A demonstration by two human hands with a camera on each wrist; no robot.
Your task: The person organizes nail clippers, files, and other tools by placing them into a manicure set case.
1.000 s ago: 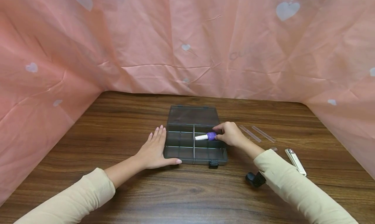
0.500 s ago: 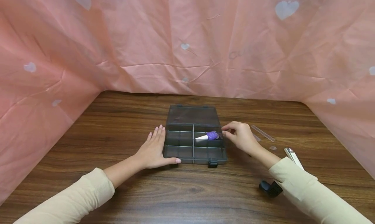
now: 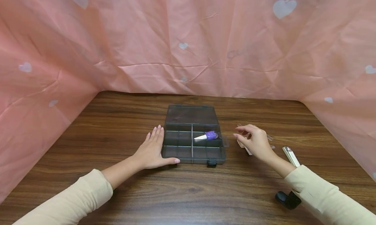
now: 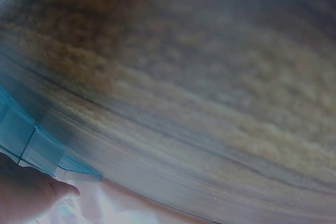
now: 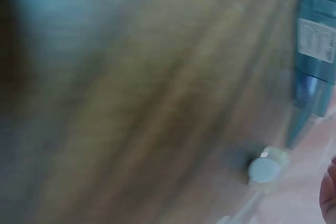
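Observation:
A dark translucent compartment box (image 3: 194, 160) lies with its lid (image 3: 192, 115) folded back. A purple nail polish bottle (image 3: 211, 135) with a white cap lies in its back right compartment. My left hand (image 3: 151, 150) rests against the box's left side, fingers straight, thumb along the front edge. To the right of the box is my right hand (image 3: 257, 143), fingers loosely bent, nothing visible between them. Under it a pale object (image 3: 244, 147) is mostly hidden. In the right wrist view a round white-topped object (image 5: 265, 170) stands apart from the fingers.
A pale nail clipper (image 3: 291, 156) lies right of my right hand. Clear strips (image 3: 269, 137) are partly covered by that hand. A translucent piece (image 3: 225, 141) shows beside the box's right wall. Pink curtain (image 3: 202, 78) hangs behind the wooden table (image 3: 188, 192).
My right hand has let go of the purple nail polish bottle in the back right compartment and moved right, away from the box. My left hand stays at the box's left side.

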